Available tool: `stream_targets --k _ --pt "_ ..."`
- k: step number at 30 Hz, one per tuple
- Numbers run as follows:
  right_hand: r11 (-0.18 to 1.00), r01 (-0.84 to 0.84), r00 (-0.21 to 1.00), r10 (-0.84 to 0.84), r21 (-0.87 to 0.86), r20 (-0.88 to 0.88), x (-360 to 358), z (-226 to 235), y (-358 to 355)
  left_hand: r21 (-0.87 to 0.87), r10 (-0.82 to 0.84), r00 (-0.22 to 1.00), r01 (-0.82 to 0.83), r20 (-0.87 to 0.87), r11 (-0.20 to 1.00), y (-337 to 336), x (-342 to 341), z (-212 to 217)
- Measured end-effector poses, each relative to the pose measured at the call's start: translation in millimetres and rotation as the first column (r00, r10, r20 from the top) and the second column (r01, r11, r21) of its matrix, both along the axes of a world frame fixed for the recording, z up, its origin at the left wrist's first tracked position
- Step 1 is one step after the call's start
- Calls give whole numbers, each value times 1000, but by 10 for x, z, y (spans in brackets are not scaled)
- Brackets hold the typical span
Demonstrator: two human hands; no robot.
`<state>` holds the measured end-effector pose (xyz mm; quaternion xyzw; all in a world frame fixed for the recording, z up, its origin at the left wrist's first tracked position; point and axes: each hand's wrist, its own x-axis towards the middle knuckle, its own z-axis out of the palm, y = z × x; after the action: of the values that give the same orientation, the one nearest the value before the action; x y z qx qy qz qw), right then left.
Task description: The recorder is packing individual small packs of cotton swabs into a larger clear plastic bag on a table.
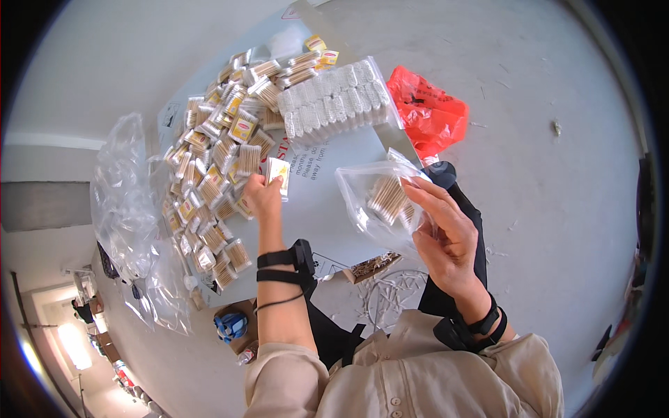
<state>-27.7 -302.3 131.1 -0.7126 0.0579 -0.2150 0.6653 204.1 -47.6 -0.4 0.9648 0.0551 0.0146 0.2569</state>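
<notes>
Clear bag (380,202) gripped by right hand (449,233); left hand (263,197) pinches, seemingly, a swab packet (277,171).

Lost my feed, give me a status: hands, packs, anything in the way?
Left hand grips one small cotton-swab pack. Right hand holds clear plastic bag with packs inside. Nothing between them.

Red plastic bag (426,111); clear pouch (380,202); yellow-labelled packs (216,167); white bundle (334,101).

Swab packs (216,160) piled left on board (327,181), wrapped bundle (338,101) behind, bag (380,202) right
</notes>
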Motion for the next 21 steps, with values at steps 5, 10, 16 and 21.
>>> stream_targets --k 5,10,16,21 --pt "996 -42 999 40 -73 -38 -23 15 -50 -920 -224 975 85 -4 384 -381 -670 1117" --pt "985 -17 1000 12 -171 -27 -6 19 -31 -859 -562 825 246 -59 450 -874 -1283 1804" --pt "978 35 999 -40 -205 -20 47 29 -46 -175 -717 674 695 -179 697 -1265 -1421 1587" --pt "969 -31 999 36 -244 16 47 7 99 -141 -847 423 863 -322 485 -1365 -1285 1332"
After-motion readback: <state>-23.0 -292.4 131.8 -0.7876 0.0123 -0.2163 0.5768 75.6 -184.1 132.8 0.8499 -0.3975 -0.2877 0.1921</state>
